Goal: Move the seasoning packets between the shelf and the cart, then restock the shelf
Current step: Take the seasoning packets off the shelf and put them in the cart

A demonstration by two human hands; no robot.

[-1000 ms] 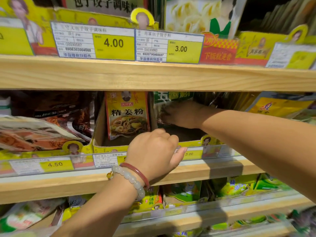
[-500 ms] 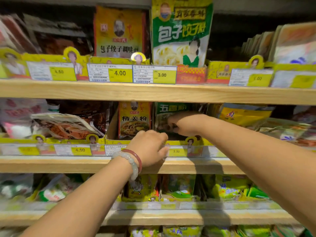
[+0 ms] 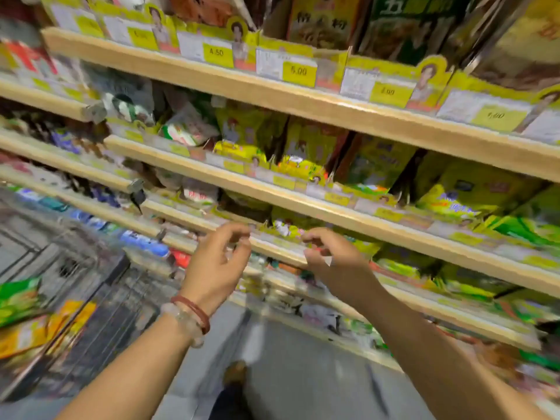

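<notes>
Pale wood shelf boards point(image 3: 303, 100) slanting from 10 o'clock down to 4 o'clock, each fronted by yellow cardboard trays point(image 3: 391, 66) and price tags. Legible on the top row: "4.50" on one yellow tag point(image 3: 216, 53), "5.00" on the next point(image 3: 298, 71); tags further toward 3 o'clock too blurred to read. Packed upright in the trays at 12 to 2 o'clock: seasoning packets point(image 3: 318, 22), one green-topped pack point(image 3: 418, 22) bearing a large pale character, the rest of its print smeared. One row down, more yellow and green packets point(image 3: 472, 189), brand marks unreadable through motion blur.

Wire cart point(image 3: 100, 286) at 8 to 9 o'clock, holding loose packets against its side: a green one point(image 3: 16, 298) and an orange-yellow one point(image 3: 39, 331) just below it.

Left hand point(image 3: 218, 262) at centre, red cord and pale bead bracelet point(image 3: 191, 316) on the wrist, fingers curled loosely with thumb and forefinger narrowly apart, nothing visibly held. Right hand point(image 3: 336, 256) just beside it toward 3 o'clock, fingers likewise half curled and empty, hovering before the edge of a lower shelf board. Grey floor and one brown shoe point(image 3: 235, 372) at 6 o'clock.
</notes>
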